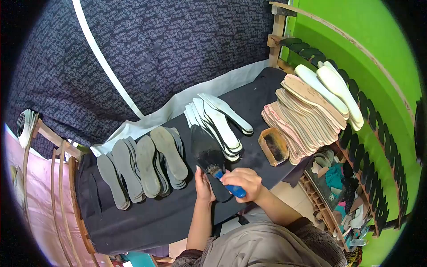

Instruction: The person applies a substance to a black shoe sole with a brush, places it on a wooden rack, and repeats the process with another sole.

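Black sole (203, 141) sits mid-frame, in front of the person, wide end pointing away, overlapping the near part of the white soles in view; whether it touches them, cannot tell. Dark patterned curtain (178, 49) hangs behind. Surface (147, 231) is covered in black cloth. Rack (367, 153) with rows of black soles stands at right, against a green wall (400, 58). Big pile of pinkish-tan soles (302, 122) is on the right of the surface, two white pairs resting at its top. Grey soles (147, 167) lie in overlapping stacks on the left, side by side. White soles (218, 127) are fanned out in the middle. Right hand (247, 181) is closed around the brush handle. Left hand (204, 188) is against the sole's left edge; how far its fingers close, cannot tell. Small cardboard box (266, 147), dark inside, is just beside the pile. Brush (237, 190) has a blue handle, bristle end at the sole.
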A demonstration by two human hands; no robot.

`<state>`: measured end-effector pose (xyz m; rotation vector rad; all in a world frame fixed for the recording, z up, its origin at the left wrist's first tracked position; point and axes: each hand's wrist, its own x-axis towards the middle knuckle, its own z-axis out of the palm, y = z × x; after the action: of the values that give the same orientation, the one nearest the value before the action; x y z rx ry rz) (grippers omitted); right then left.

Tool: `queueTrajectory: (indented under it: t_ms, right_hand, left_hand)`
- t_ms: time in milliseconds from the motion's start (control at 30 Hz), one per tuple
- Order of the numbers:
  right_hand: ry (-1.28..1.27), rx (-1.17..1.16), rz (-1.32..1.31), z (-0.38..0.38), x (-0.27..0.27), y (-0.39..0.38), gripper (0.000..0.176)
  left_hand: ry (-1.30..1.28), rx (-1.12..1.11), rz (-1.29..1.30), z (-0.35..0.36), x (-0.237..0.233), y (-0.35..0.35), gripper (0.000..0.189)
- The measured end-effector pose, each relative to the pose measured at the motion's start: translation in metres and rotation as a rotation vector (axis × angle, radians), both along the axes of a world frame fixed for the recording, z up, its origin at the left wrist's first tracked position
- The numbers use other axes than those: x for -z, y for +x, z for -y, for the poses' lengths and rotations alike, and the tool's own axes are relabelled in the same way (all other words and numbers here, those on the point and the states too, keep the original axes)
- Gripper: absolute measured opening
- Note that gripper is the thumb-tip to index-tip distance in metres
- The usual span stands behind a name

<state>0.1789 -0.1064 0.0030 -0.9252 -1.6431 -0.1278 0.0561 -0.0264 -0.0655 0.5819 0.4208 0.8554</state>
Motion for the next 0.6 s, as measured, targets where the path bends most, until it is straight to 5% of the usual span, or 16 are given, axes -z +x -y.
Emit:
queueTrajectory:
  t_ms: [233, 333, 433, 600]
  right_hand:
    - [-0.048, 0.007, -0.258, 0.008, -0.008, 0.005, 0.026]
    - [-0.014, 0.024, -0.044, 0.007, -0.014, 0.006, 0.025]
    - [-0.017, -0.017, 0.13, 0.009, 0.003, 0.002, 0.027]
    - [-0.199, -0.191, 0.039, 0.021, 0.02, 0.001, 0.032]
  left_hand:
    - [0.028, 0.082, 0.194, -0.004, 0.002, 0.001, 0.053]
    - [-0.138, -0.238, 0.117, -0.003, 0.003, 0.011, 0.053]
    - [0.071, -0.065, 0.165, 0.001, -0.006, 0.005, 0.053]
    - [-0.03, -0.134, 0.161, -0.005, -0.005, 0.004, 0.058]
